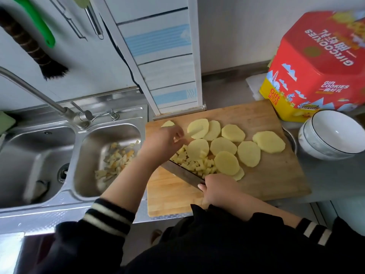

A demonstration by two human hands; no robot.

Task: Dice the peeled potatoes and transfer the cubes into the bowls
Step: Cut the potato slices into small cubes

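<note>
Several round potato slices [248,153] lie spread over the wooden cutting board [276,182]. A heap of small potato cubes [199,165] sits at the board's middle left, against the blade of a cleaver [181,173]. My right hand [217,188] grips the cleaver's handle near the board's front. My left hand [166,139] hovers over the board's far left with its fingers curled, pinching a small potato piece. Stacked white bowls [333,135] stand to the right of the board.
A double steel sink [49,155] lies left of the board; its right basin holds potato peelings [116,161]. The tap [39,95] reaches over it. A red cookie tin [316,66] stands behind the bowls. A brush [29,44] and utensils hang on the wall.
</note>
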